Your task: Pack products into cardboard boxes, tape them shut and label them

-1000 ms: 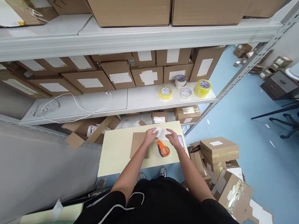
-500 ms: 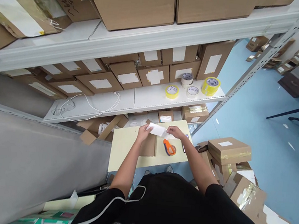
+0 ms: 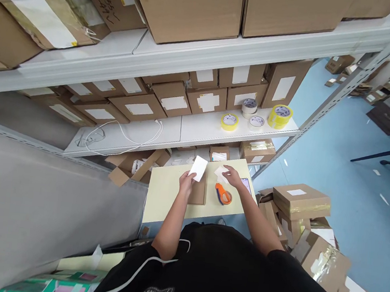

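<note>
My left hand (image 3: 186, 182) is closed on a flat white rectangle (image 3: 199, 167), like a card or folded paper, tilted up over the table. To its right, my right hand (image 3: 232, 176) has its fingertips pinched at a thin white slip of paper (image 3: 220, 173); part of the slip is under the fingers. Below the white rectangle a flat brown cardboard piece (image 3: 197, 193) lies on the pale yellow table (image 3: 165, 194). An orange and blue tape dispenser (image 3: 224, 194) lies just below my right hand. A phone (image 3: 245, 185) rests by the right edge.
Ahead stands a grey metal shelf (image 3: 132, 142) with labelled cardboard boxes, a white cable (image 3: 125, 143) and several tape rolls (image 3: 229, 122). An open carton (image 3: 137, 164) sits beyond the table's left corner. Cardboard boxes (image 3: 300, 201) pile up on the blue floor at right.
My hands have moved apart. The white rectangle in my left hand has turned from nearly level to upright-slanted, and the thin slip now lies separate from it at my right hand.
</note>
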A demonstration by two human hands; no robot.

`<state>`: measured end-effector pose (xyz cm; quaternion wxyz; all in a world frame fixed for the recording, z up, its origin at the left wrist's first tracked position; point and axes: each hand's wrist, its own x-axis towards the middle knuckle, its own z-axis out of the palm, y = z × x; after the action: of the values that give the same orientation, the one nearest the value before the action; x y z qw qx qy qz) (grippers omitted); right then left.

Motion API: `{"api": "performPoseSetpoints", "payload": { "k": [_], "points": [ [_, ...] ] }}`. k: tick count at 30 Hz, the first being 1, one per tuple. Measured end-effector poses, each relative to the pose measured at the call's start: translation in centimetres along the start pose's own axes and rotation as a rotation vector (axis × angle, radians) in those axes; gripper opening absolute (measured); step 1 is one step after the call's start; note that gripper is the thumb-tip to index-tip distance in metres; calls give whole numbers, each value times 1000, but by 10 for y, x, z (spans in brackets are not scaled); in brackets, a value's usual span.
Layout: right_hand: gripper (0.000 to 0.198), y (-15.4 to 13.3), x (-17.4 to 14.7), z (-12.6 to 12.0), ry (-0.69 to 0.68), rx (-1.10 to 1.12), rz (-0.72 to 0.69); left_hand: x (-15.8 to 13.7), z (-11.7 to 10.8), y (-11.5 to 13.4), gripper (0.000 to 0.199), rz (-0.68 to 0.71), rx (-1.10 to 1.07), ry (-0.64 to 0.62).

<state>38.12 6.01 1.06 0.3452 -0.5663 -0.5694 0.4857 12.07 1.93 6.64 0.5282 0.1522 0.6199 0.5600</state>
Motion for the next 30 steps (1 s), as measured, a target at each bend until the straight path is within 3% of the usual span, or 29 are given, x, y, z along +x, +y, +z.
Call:
{"api": "performPoseSetpoints", "payload": {
  "k": [3,6,9,14,23,30],
  "points": [
    [36,-19,-25,19,-67,135,-4,-12,8,-12,28,-80,-156,-88],
    [35,-42,-50,35,-158,302,15,-22,17,-21,27,-49,-150,-195],
    [33,-63,-70,41,-129,423,31,-28,24,-24,26,35,-123,-258],
    [31,-84,-83,37,-19,514,36,-37,33,-16,40,142,-104,-366],
    [37,-96,-87,32,31,561,42,-56,37,-9,45,89,-191,-390],
    [39,-105,-88,30,1,516,19,-61,32,-5,46,137,-130,-398]
  ]
}}
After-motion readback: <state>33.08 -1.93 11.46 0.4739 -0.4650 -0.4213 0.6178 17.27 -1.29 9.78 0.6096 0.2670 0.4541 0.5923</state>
